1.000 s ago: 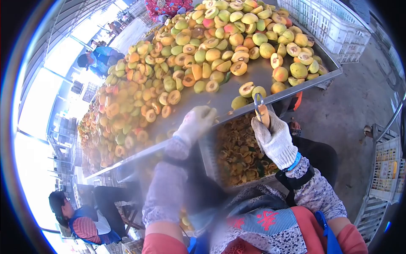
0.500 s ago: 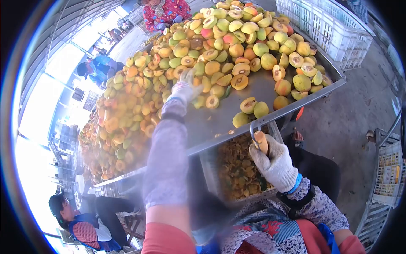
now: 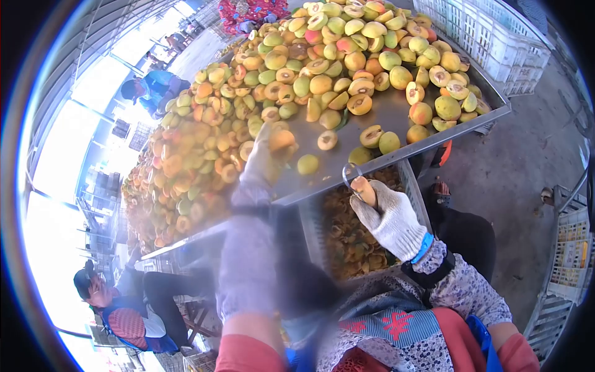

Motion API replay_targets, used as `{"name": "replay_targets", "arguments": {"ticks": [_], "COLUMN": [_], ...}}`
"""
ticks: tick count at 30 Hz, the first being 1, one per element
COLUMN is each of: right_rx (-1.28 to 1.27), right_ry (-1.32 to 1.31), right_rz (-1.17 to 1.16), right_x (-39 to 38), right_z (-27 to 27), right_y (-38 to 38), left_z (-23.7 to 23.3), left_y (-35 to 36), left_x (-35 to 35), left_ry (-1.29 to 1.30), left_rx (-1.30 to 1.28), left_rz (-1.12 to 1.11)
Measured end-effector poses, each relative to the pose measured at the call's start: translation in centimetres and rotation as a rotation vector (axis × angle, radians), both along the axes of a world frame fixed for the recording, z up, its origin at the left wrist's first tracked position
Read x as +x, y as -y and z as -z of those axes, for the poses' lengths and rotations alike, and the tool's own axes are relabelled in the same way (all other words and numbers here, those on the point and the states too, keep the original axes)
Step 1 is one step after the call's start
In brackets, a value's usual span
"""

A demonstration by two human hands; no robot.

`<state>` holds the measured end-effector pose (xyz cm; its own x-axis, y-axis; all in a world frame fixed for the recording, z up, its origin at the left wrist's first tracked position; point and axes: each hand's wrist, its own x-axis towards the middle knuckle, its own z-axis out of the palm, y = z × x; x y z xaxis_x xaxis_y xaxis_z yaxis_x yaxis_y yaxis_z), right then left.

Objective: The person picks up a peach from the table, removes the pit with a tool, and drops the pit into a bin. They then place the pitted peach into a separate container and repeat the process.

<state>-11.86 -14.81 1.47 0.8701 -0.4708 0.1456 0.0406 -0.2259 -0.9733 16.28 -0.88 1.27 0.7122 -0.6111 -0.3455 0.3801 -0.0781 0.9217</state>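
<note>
My left hand (image 3: 261, 156), in a pale glove and blurred, is closed on an orange peach half (image 3: 282, 140) above the near edge of the fruit pile. Several cut yellow peaches (image 3: 360, 104) lie heaped on a metal table (image 3: 310, 137), some with their pits showing. Beside my left hand, a single yellow-green peach (image 3: 307, 164) rests on the bare metal. My right hand (image 3: 392, 224), in a white knitted glove, grips a hooked pitting knife (image 3: 364, 190) with a wooden handle. Its curved metal loop points up near the table's rim.
Below the table edge stands a crate (image 3: 414, 193) of brownish fruit scraps. White plastic crates (image 3: 477, 43) are stacked at the far right, and another crate (image 3: 570, 251) sits lower right. Co-workers are at the far side (image 3: 251, 13), the left (image 3: 152, 92) and lower left (image 3: 127, 310).
My left hand has drawn back toward me from the pile and now holds a peach half. My right hand, with the knife, has shifted slightly left and up. The view has tilted a little.
</note>
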Motion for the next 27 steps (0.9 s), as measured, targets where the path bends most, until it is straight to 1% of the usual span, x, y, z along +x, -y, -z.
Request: {"name": "replay_targets", "arguments": {"ticks": [1, 2, 3, 4, 5, 6, 7, 8, 9, 10, 11, 12, 14, 16, 18, 20, 22, 24, 25, 27], "right_rx": [-0.058, -0.115, -0.174, -0.272, -0.273, -0.326, -0.378, -0.268, -0.272, -0.222, -0.171, -0.189, -0.179, -0.170, -0.358, -0.344, -0.330, -0.382, -0.383, -0.275], "right_ry": [0.026, 0.049, 0.070, 0.012, 0.008, -0.091, -0.191, -0.067, -0.074, -0.039, -0.007, 0.022, 0.015, 0.007, -0.220, -0.233, -0.242, -0.218, -0.221, -0.294], "right_rz": [-0.005, -0.011, -0.018, -0.031, -0.040, -0.075, -0.109, -0.069, -0.072, -0.076, -0.081, -0.092, -0.121, -0.156, -0.188, -0.198, -0.207, -0.217, -0.218, -0.289], "right_x": [0.5, 0.9, 1.4, 1.9, 2.3, 2.6, 2.9, 3.3, 3.4, 3.7, 3.9, 4.1, 4.0, 4.2, 4.1, 4.4, 4.5, 4.5, 4.5, 4.4], "right_z": [0.5, 1.1, 1.7, 2.4, 2.5, 2.4, 2.6, 3.0, 3.0, 2.7, 2.7, 2.7, 3.1, 3.1, 2.8, 3.3, 3.6, 3.7, 3.8, 4.1], "right_y": [-0.4, -0.9, -1.3, -1.7, -2.0, -2.4, -2.8, -3.3, -3.4, -3.4, -3.5, -3.6, -4.1, -4.4, -4.5, -4.8, -5.1, -5.3, -5.4, -5.6], "left_z": [0.2, -2.1, -2.2, -2.0, -1.8, -2.0, -2.1, -1.9, -0.4, 0.0, 0.2, 0.1, -0.3, 0.7, 1.6, 1.8, 2.5, 3.0, 2.8, 2.3], "left_y": [-1.3, -0.5, -0.6, -0.8, -1.0, -1.2, -1.2, -1.1, -0.9, -0.6, -0.5, -0.6, -0.8, -1.4, -2.0, -2.3, -2.3, -2.3, -2.1, -1.7], "left_x": [-0.5, -4.6, -6.9, -8.7, -10.3, -12.0, -13.4, -14.4, -14.6, -15.1, -15.5, -15.7, -15.8, -15.0, -14.6, -14.6, -14.0, -14.0, -14.3, -14.9], "left_ry": [-0.208, -0.265, -0.265, -0.267, -0.268, -0.272, -0.286, -0.302, -0.303, -0.288, -0.274, -0.280, -0.380, -0.367, -0.358, -0.248, -0.231, -0.213, -0.214, -0.217], "left_rx": [-0.311, -0.322, -0.324, -0.422, -0.517, -0.518, -0.434, -0.351, -0.367, -0.415, -0.460, -0.462, -0.619, -0.641, -0.658, -0.580, -0.568, -0.560, -0.559, -0.554], "left_rz": [-0.131, -0.297, -0.306, -0.226, -0.143, -0.150, -0.121, -0.090, -0.137, -0.208, -0.282, -0.289, -0.442, -0.466, -0.491, -0.425, -0.425, -0.421, -0.465, -0.509]}}
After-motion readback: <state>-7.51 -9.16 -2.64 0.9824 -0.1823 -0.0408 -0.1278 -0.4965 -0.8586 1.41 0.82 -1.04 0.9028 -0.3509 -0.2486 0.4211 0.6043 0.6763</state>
